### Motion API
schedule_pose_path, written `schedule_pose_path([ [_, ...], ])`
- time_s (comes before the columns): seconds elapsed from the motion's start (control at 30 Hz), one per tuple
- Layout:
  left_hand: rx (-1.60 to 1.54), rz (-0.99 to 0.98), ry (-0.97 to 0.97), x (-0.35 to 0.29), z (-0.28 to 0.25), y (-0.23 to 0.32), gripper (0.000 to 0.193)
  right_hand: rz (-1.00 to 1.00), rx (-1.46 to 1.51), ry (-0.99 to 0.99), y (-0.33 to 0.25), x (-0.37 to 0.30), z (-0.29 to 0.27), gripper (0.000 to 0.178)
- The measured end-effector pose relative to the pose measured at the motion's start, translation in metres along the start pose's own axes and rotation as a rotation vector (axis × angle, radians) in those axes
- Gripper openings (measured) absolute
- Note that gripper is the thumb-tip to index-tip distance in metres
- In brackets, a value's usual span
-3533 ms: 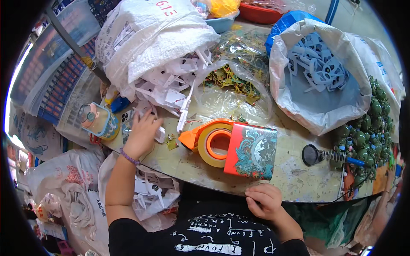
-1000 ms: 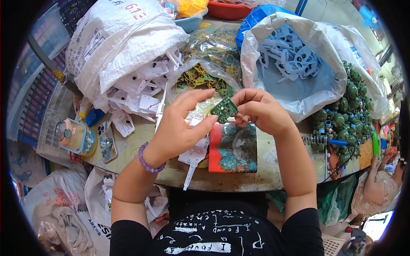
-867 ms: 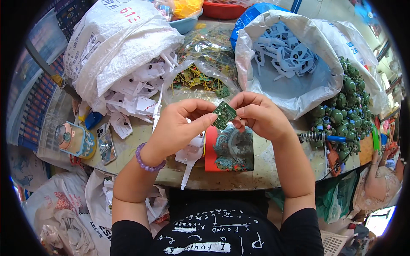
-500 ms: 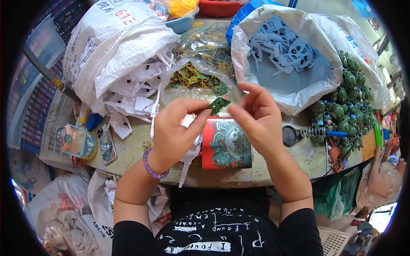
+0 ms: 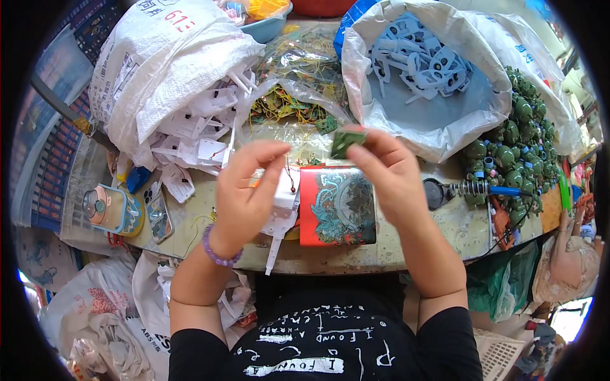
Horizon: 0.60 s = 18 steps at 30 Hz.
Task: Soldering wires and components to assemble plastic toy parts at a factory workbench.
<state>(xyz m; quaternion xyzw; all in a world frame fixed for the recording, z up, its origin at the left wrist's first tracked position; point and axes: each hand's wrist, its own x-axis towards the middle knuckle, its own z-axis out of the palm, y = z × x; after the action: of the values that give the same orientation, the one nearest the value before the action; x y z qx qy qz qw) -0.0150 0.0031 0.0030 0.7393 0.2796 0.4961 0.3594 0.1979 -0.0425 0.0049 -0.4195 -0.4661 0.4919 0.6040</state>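
My right hand (image 5: 392, 178) pinches a small green circuit board (image 5: 347, 141) between thumb and fingers, above the far edge of a red box (image 5: 309, 213) with a dark patterned top. My left hand (image 5: 246, 190), with a purple bead bracelet at the wrist, is closed at the fingertips on a thin wire. From them the wire (image 5: 290, 173) hangs down, a small dark reddish piece at its lower end. Beneath the left hand lies a white plastic housing (image 5: 279, 222), partly covered by the hand. Another green board (image 5: 327, 124) rests by a clear bag (image 5: 298, 95) of wired boards.
At the left a white sack (image 5: 165, 70) spills white plastic parts (image 5: 203, 130). An open sack (image 5: 438, 136) holds pale plastic pieces. Dark green round parts (image 5: 515, 136) pile up at the right, near a soldering iron stand (image 5: 473, 188). A bottle (image 5: 114, 209) and phone (image 5: 159, 216) lie left.
The circuit board has passed from my left hand to my right. My left hand has drawn left and now pinches a hanging wire.
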Motion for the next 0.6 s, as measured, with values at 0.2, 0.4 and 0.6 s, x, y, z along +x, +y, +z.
schedule_pose_path([
  [0.2,0.508,0.271,-0.214,0.001,-0.025,-0.004,0.021,-0.547,-1.057,0.014,-0.023,0.005,-0.033,0.031],
  [0.4,0.339,-0.155,-0.311,-0.007,-0.011,-0.022,0.018,-0.041,-0.799,-0.435,-0.018,0.007,-0.030,0.017],
  [0.6,-0.044,-0.479,-0.204,-0.012,0.006,-0.020,0.013,-0.251,-0.936,-0.440,0.002,0.011,-0.025,0.014],
])
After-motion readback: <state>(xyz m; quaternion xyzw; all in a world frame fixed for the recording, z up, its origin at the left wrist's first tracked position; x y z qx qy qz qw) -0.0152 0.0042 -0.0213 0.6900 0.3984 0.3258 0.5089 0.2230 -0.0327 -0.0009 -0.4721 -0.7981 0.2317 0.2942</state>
